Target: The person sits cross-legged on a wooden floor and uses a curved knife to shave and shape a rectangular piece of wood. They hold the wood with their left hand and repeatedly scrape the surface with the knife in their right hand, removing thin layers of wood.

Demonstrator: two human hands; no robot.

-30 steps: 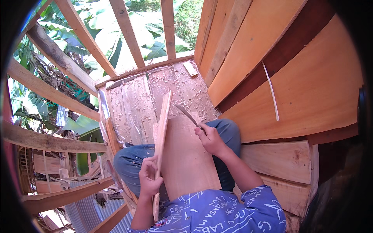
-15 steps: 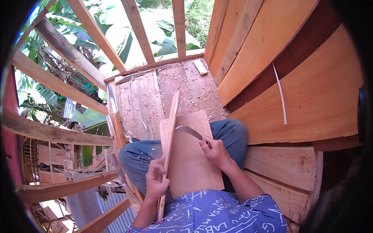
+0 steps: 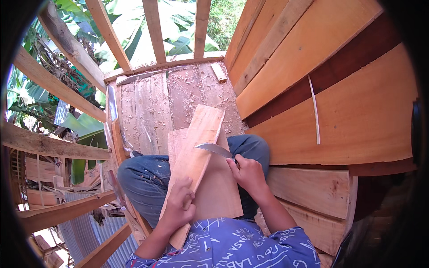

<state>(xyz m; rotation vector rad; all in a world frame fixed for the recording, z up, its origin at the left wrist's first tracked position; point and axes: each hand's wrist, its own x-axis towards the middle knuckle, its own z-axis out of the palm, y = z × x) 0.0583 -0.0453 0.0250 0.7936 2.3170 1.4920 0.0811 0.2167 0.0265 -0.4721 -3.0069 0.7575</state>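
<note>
A narrow wooden board (image 3: 196, 143) lies slantwise over my lap, its broad pale face turned up. My left hand (image 3: 179, 201) grips it near its lower half, fingers curled at the edge. In my right hand (image 3: 248, 175) is a knife (image 3: 215, 149) with a slightly curved blade and a dark handle mostly hidden by the fingers. The blade points left, over the narrow board's right edge; whether it touches the wood I cannot tell. Beneath both, a wider flat board (image 3: 221, 192) rests across my thighs.
Wood shavings litter the plank floor (image 3: 145, 105) ahead, where a small wood offcut (image 3: 218, 72) and a long blade-like strip (image 3: 147, 76) lie. Slatted railings (image 3: 58, 149) stand to the left. Orange-brown wall boards (image 3: 339, 111) rise close on the right, with a thin pale strip (image 3: 315, 109) against them.
The narrow board has turned from nearly edge-on to showing its broad face. My left hand has turned with it, and the knife stays close to its right edge. The whole view has shifted slightly.
</note>
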